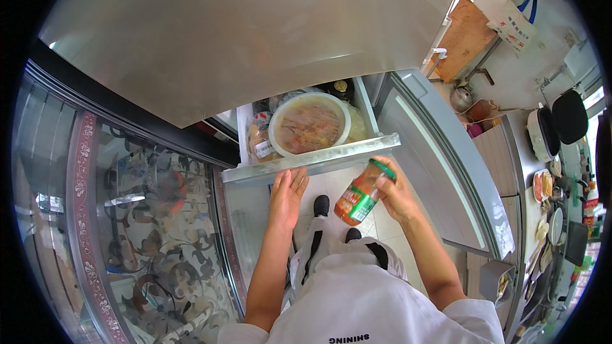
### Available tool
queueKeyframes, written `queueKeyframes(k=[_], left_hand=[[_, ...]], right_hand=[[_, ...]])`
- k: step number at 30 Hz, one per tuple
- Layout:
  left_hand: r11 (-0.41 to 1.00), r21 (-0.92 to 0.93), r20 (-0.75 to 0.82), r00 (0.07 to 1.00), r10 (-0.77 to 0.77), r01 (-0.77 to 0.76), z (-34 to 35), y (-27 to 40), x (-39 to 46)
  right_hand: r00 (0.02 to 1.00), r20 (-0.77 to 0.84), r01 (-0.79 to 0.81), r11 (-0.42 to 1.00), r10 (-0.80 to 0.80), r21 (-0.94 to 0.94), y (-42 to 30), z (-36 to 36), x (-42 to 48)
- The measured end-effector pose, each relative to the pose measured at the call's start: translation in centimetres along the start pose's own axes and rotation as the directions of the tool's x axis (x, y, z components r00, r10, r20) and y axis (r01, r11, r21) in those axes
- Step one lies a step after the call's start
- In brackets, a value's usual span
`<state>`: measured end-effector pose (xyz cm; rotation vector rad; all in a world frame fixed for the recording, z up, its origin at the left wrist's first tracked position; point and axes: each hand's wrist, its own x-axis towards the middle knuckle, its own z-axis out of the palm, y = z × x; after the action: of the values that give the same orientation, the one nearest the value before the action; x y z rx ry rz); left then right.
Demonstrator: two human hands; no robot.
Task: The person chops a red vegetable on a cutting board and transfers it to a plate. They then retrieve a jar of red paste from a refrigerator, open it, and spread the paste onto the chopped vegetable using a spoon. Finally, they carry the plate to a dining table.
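My right hand [398,192] grips a glass jar [357,196] of red-orange contents with a green lid and a printed label, tilted in front of an extended refrigerator drawer. My left hand [288,197] is at the drawer's front edge [311,156], palm turned up and holding nothing; its fingertips are close to the edge, and whether they touch it I cannot tell. Inside the drawer sits a round white tub [311,124] of reddish-brown food under a cloudy cover. A labelled pack of brownish food [260,141] lies left of it. At the back right is a dark item with a yellow cap [341,87].
The lower refrigerator door [442,167] stands swung out on the right; the upper door [258,33] spans the top. A patterned glass sliding door [158,229] is on the left. Farther right, a kitchen counter holds a cooker with its lid up [545,134]. A grey bin [497,279] hangs below.
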<state>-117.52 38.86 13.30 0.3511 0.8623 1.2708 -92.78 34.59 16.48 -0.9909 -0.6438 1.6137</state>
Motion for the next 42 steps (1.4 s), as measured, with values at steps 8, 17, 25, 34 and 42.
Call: queueKeyframes(k=[8, 17, 25, 34, 42], left_hand=[[0.999, -0.039, 0.014, 1.0, 0.004, -0.003, 0.5, -0.2, 2.3], [0.999, 0.026, 0.014, 0.999, 0.039, -0.039, 1.7, 1.9, 4.5], [0.977, 0.192, 0.206, 0.977, 0.054, -0.095, 1.4, 3.6, 11.8], [0.812, 0.576, 0.14, 0.99, 0.011, -0.09, -1.5, 3.6, 22.4], [0.899, 0.38, 0.185, 0.97, 0.156, -0.217, 4.0, 5.3, 21.5]], right_hand=[[0.988, 0.091, -0.14, 0.977, 0.127, 0.158, 2.3, 1.0, 4.4], [0.978, 0.161, -0.172, 0.955, 0.136, 0.24, 0.8, 2.0, 6.5], [0.988, 0.152, -0.062, 0.969, 0.026, 0.239, 0.3, 2.0, 13.8], [0.973, 0.228, -0.009, 0.996, 0.028, -0.085, -1.7, 1.4, 21.7], [0.993, 0.119, 0.041, 0.928, 0.004, -0.369, -2.7, 2.3, 23.8]])
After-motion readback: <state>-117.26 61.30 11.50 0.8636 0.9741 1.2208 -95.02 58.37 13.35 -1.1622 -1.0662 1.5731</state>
